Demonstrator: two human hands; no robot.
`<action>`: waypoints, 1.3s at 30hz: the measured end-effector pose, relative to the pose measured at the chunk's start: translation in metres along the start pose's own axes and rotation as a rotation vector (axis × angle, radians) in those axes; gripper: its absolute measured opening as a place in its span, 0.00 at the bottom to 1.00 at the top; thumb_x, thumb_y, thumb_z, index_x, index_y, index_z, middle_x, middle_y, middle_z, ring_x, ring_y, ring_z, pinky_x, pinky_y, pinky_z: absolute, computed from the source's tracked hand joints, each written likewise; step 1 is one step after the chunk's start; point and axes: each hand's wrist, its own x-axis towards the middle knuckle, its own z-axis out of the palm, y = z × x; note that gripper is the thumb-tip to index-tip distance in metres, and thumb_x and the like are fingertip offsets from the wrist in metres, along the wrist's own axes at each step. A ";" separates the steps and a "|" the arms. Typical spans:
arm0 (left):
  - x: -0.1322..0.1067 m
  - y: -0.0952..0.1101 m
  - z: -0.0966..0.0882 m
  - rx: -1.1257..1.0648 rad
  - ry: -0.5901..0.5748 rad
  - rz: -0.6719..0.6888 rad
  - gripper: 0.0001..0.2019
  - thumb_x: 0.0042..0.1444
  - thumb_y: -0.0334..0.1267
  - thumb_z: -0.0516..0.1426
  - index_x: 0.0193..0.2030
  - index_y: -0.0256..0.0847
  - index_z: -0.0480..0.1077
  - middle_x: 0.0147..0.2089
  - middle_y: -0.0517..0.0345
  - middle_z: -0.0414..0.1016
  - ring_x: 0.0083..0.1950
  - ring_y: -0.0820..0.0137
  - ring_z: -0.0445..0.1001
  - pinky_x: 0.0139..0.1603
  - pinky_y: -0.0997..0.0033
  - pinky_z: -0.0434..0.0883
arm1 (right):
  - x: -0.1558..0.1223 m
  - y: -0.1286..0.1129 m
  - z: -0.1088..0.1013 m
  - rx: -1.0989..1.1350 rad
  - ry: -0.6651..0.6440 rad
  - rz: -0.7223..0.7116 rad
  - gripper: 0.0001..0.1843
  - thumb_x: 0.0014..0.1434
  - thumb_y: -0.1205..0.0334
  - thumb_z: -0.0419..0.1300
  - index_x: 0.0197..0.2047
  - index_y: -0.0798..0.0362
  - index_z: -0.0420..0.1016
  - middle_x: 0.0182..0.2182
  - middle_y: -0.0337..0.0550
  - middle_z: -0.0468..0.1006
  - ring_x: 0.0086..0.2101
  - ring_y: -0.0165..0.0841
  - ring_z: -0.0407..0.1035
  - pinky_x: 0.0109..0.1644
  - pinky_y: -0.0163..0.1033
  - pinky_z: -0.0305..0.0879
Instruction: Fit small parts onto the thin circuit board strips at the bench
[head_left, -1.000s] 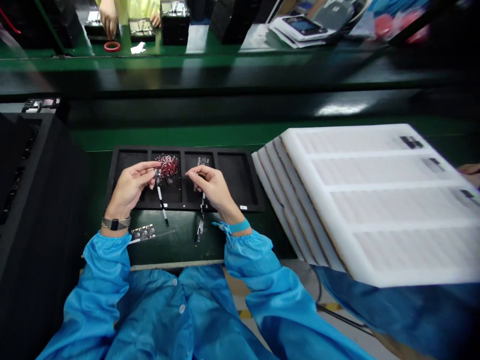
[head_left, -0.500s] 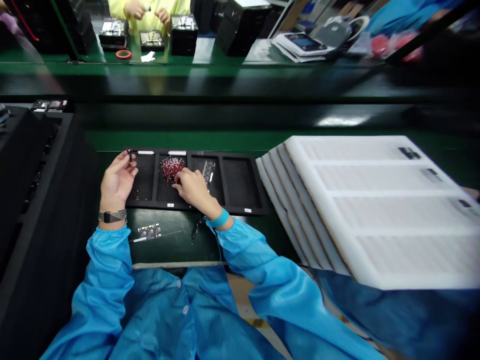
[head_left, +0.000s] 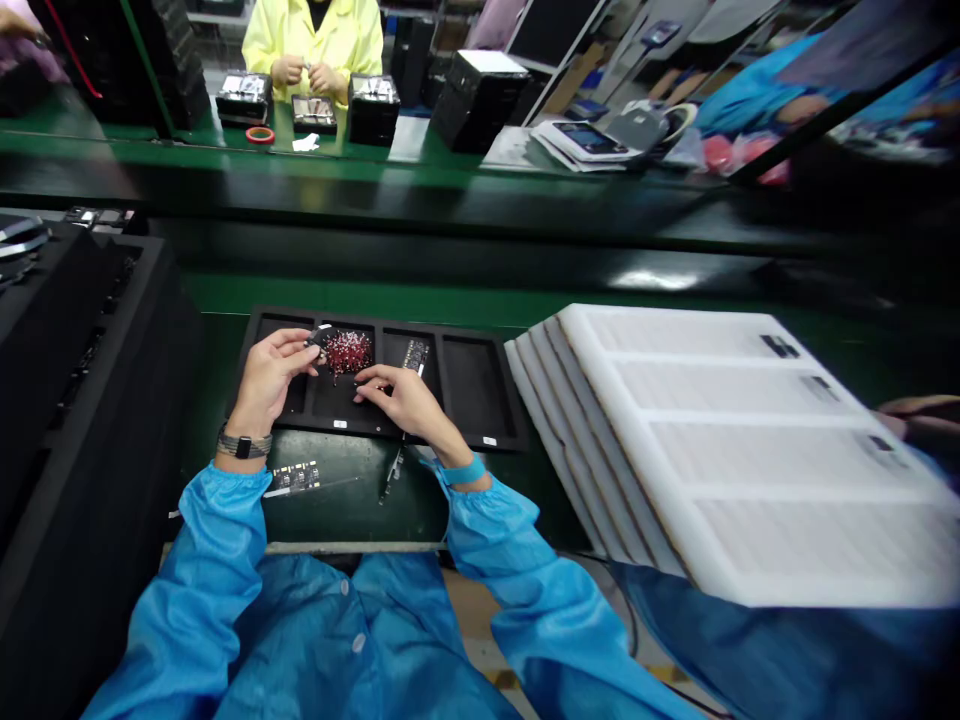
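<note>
My left hand (head_left: 264, 380) reaches over the left part of a black compartment tray (head_left: 480, 385). Its thumb and fingers pinch a small dark part (head_left: 321, 338), too small to make out fully. Beside that part lies a heap of tiny red and silver pieces (head_left: 349, 352) in the second compartment. My right hand (head_left: 409, 400) is just right of the heap, thumb and fingertips drawn together; whatever they hold is too small to name. Behind its fingers, a strip of small circuit boards (head_left: 415, 356) rests in the third compartment.
Left stands a tall black foam stack (head_left: 127, 400); right, a stack of white foam trays (head_left: 675, 440). Nearer me on the green bench lie a small circuit board panel (head_left: 300, 477) and a thin tool-like piece (head_left: 394, 470). Across the bench, a person in yellow (head_left: 315, 45) works.
My left hand has moved right with its small dark part, from the tray's left end to the heap. My right hand has drawn slightly away from the heap. The camera view has shifted.
</note>
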 end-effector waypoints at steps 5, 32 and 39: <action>-0.005 -0.008 0.012 0.140 -0.036 -0.002 0.19 0.39 0.38 0.75 0.35 0.37 0.74 0.29 0.60 0.79 0.27 0.72 0.77 0.32 0.72 0.74 | -0.011 0.000 -0.001 0.132 0.037 -0.045 0.09 0.66 0.58 0.63 0.41 0.54 0.81 0.33 0.45 0.89 0.33 0.37 0.81 0.37 0.38 0.66; -0.015 -0.019 0.032 0.399 -0.149 -0.086 0.23 0.36 0.45 0.79 0.32 0.39 0.74 0.27 0.55 0.82 0.27 0.64 0.79 0.27 0.68 0.74 | -0.017 -0.001 -0.004 0.331 0.060 -0.026 0.11 0.65 0.55 0.64 0.36 0.53 0.81 0.30 0.45 0.86 0.34 0.37 0.80 0.44 0.42 0.72; -0.016 -0.022 0.033 0.386 -0.111 -0.087 0.22 0.38 0.45 0.78 0.32 0.39 0.73 0.26 0.54 0.82 0.26 0.65 0.79 0.25 0.68 0.73 | -0.022 -0.004 0.004 0.201 0.174 -0.047 0.07 0.66 0.59 0.63 0.37 0.51 0.81 0.31 0.43 0.86 0.34 0.39 0.80 0.44 0.42 0.71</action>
